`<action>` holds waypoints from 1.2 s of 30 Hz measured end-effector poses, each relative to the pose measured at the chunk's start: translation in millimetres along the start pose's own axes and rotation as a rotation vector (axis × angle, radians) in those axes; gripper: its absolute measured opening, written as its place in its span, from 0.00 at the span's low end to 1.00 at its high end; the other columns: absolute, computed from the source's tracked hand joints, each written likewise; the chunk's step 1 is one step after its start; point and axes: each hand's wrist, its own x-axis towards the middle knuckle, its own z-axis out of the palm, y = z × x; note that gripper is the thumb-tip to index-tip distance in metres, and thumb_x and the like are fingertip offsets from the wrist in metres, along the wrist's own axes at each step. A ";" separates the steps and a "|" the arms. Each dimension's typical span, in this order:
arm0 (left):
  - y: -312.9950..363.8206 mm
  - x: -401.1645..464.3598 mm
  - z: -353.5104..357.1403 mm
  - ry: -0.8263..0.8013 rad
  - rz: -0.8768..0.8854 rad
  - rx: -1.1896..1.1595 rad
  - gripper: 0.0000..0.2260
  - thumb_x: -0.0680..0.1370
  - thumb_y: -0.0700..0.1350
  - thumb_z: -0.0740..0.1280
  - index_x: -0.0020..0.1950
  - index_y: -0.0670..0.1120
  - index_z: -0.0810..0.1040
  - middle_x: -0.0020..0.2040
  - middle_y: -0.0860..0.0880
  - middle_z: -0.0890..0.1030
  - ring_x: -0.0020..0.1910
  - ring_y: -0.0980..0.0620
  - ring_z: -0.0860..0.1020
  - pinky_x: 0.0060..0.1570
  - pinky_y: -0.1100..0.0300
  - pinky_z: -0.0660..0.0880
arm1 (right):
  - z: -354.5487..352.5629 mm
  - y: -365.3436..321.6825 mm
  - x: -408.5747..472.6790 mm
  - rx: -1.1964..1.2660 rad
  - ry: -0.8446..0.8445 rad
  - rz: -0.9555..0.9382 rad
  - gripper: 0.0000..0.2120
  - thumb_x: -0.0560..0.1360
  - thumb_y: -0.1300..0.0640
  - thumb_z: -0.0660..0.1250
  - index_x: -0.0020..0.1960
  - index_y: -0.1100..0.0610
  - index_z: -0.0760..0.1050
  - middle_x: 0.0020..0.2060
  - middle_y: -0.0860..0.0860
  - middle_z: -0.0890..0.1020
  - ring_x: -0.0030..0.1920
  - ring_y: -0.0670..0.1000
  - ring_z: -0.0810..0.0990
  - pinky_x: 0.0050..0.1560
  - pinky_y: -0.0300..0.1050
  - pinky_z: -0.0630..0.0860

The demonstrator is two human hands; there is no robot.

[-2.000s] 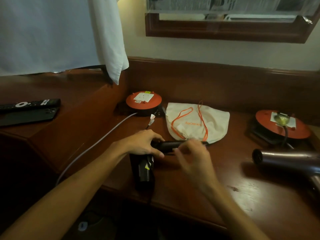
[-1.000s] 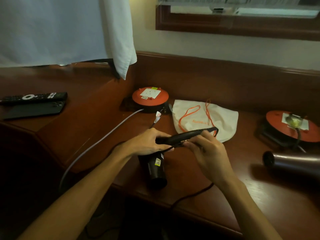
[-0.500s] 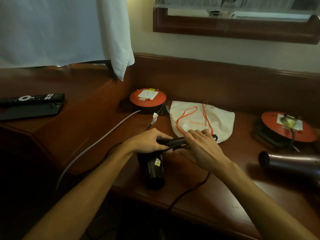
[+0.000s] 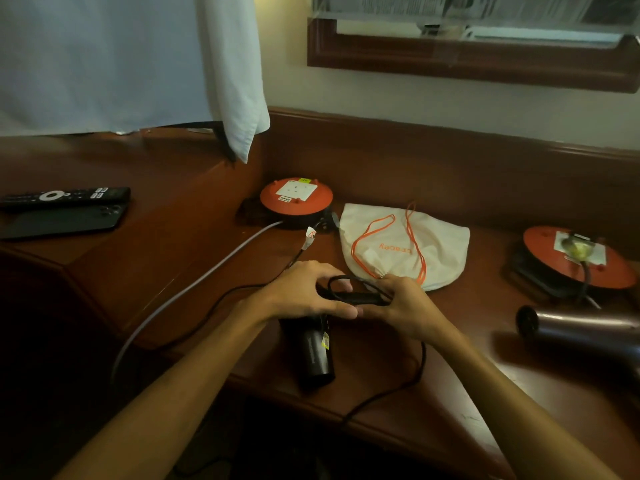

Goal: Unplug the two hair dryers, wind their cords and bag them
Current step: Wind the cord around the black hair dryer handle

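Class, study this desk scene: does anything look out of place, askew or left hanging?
The black cord of the black hair dryer dangles in a loose loop over the desk edge, only partly wound. The second dryer lies on its side, its plug in the orange reel.

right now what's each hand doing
left hand: grips the black hair dryer
right hand: pinches its cord at the handle

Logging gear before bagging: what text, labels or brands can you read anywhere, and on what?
"Racey", roughly, in orange, seen upside down: white drawstring bag.
White socket label on the left orange cord reel: too small to read.
Yellow sticker on the black hair dryer: unreadable.
Remote buttons: blurred.
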 end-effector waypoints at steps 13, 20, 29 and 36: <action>1.1 14.2 12.5 0.096 -0.088 0.411 0.19 0.70 0.69 0.72 0.48 0.55 0.80 0.45 0.57 0.84 0.46 0.58 0.81 0.45 0.58 0.77 | 10.8 11.0 0.1 0.071 0.002 -0.030 0.15 0.67 0.45 0.79 0.49 0.50 0.82 0.46 0.46 0.77 0.45 0.44 0.76 0.39 0.34 0.68; 11.7 21.7 13.6 -0.007 -0.123 0.524 0.25 0.72 0.66 0.71 0.64 0.55 0.75 0.55 0.54 0.83 0.59 0.50 0.79 0.63 0.52 0.65 | 0.0 19.5 -2.6 0.197 -0.018 -0.066 0.22 0.69 0.41 0.76 0.44 0.61 0.80 0.35 0.52 0.78 0.34 0.50 0.76 0.36 0.50 0.71; 17.4 19.9 3.4 -0.128 -0.155 0.440 0.29 0.67 0.61 0.78 0.66 0.56 0.78 0.55 0.54 0.84 0.57 0.52 0.80 0.57 0.56 0.73 | -28.4 22.3 -8.7 0.344 -0.172 0.009 0.21 0.71 0.48 0.77 0.43 0.66 0.76 0.52 0.57 0.87 0.51 0.52 0.86 0.52 0.56 0.80; 7.5 7.9 -9.1 -0.161 -0.191 0.169 0.32 0.66 0.57 0.81 0.66 0.59 0.73 0.53 0.58 0.83 0.57 0.57 0.79 0.62 0.53 0.73 | -74.1 17.5 -3.8 0.461 -0.223 0.042 0.11 0.71 0.61 0.76 0.42 0.64 0.75 0.40 0.65 0.81 0.41 0.63 0.80 0.42 0.46 0.78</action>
